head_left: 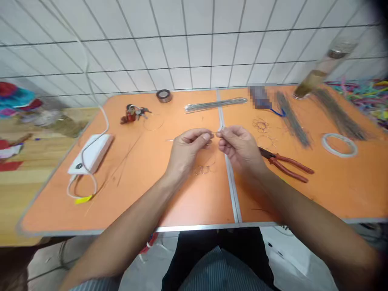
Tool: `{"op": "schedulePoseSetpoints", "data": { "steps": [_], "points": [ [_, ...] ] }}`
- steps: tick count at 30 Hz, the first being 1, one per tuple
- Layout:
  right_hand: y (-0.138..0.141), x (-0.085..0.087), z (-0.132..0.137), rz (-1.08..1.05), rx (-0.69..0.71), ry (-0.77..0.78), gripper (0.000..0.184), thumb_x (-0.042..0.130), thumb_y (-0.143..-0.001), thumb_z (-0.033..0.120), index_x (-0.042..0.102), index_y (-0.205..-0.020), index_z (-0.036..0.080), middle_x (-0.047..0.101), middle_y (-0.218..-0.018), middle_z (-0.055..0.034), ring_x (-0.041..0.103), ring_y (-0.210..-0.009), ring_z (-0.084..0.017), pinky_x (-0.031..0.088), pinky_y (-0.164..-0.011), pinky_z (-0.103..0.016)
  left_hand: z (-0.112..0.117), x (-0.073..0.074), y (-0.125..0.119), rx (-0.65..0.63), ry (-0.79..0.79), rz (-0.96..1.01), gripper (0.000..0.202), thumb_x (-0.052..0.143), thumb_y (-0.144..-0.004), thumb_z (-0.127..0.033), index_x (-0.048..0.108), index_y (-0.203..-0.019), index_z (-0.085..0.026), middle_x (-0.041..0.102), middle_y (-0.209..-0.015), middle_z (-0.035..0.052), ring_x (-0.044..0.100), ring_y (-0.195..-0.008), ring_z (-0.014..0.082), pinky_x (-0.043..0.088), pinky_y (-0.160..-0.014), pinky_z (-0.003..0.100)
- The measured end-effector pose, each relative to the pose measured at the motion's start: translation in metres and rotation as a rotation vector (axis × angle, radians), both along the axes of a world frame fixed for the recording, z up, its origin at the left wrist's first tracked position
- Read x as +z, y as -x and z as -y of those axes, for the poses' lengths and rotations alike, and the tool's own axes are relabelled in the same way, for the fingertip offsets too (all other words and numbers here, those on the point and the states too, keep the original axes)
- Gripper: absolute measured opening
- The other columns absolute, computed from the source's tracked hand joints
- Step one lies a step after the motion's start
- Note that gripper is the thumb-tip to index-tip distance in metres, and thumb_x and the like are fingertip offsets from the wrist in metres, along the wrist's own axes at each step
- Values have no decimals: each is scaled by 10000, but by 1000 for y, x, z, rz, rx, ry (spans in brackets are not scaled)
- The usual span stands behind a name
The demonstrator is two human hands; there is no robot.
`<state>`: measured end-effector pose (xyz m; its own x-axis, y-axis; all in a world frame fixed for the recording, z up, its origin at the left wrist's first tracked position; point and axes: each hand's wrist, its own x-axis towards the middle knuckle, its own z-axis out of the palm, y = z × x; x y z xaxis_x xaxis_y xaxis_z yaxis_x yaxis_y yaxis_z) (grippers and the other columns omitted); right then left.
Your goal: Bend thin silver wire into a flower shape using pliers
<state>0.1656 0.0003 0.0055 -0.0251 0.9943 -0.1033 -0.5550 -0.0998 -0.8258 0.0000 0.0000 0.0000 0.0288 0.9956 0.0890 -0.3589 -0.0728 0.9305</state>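
Thin metal wire [214, 133] is held above the orange folding tabletop [194, 206], near the pale metal seam strip [232, 190], its short visible span lying between both sets of fingertips. By the left hand [190, 150] it is pinched between thumb and forefinger; a fine straight end is seen beyond that hand, to the left. By the right hand [239, 145] thumb and forefinger are likewise closed on it, the other fingers curled in. Whether either hand is rested on the surface cannot be told.

Below the left hand, a small tangle of fine curled wire [204, 169] is noted on the tabletop. Just beside the right wrist, dark-jawed pliers with red handles [294, 162] are laid. Farther right, a flat white ring-shaped coil [341, 154] is seen. Toward the tiled wall, a bundle of straight silvery wires [212, 106] is laid across the seam; left of it, a black tape roll [164, 95] is placed.
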Motion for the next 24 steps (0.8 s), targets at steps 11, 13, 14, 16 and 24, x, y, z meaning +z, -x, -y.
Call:
{"op": "schedulePoseSetpoints", "data": {
  "steps": [11,13,14,16,24],
  "points": [
    [-7,17,18,412,204,-85,447,934,-832,499,661,-1088,253,777,-1129,-40,740,-954,-182,625,-777,-312,2,23,5,142,-58,15,126,858,-802,-216,733,-813,-203,818,-880,47,693,-718,121,565,-637,201],
    [-29,29,26,753,194,-226,377,832,-932,417,662,-1226,254,769,-1221,-59,742,-1059,-220,618,-890,-375,0,25,9,160,-9,-22,93,816,-794,-197,726,-818,-200,759,-780,24,677,-700,124,564,-629,200],
    [-43,34,32,979,162,-288,310,763,-983,385,676,-1250,255,774,-1215,-62,737,-1100,-242,599,-947,-410,-1,25,10,152,31,-37,89,805,-782,-192,724,-819,-198,725,-741,11,660,-677,124,562,-614,204],
    [-75,38,46,1471,36,-332,288,683,-1016,307,695,-1299,256,769,-1257,-86,712,-1183,-307,556,-988,-467,-2,24,11,108,123,-55,113,795,-748,-186,727,-838,-197,671,-698,-8,630,-631,127,555,-573,216],
    [-159,12,87,2122,104,-18,284,609,-1087,400,737,-1254,209,752,-1251,-163,725,-1104,-342,506,-829,-413,2,23,5,-23,218,-130,179,762,-681,-184,700,-850,-190,649,-656,-4,523,-510,112,380,-429,203]
  ]
}}
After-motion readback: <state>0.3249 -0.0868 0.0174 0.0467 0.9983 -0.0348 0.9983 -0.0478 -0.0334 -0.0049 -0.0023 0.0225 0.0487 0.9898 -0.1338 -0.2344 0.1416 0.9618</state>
